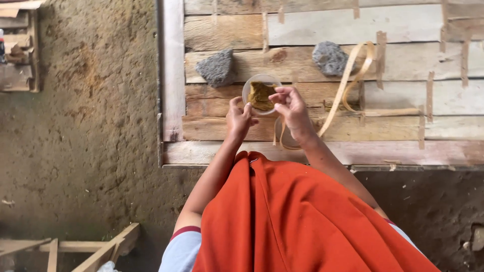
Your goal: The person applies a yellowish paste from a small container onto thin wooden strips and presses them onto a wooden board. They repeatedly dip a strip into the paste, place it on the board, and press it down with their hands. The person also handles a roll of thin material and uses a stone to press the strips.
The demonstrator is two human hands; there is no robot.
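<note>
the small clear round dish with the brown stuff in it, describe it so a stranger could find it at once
Start at the rough wooden plank platform. Two grey stones lie on it; between and just below them, the small clear round dish sits between both hands. Unlike the stones, it is see-through and holds a brown-yellow lump.

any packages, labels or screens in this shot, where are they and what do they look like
No labels, signs or screens show.
Small container: held over the wooden platform by the left hand and right hand; round, clear plastic, with a brownish-yellow lump inside.
Object at the far left edge: mostly cut off, too little visible to tell what it is.
</note>
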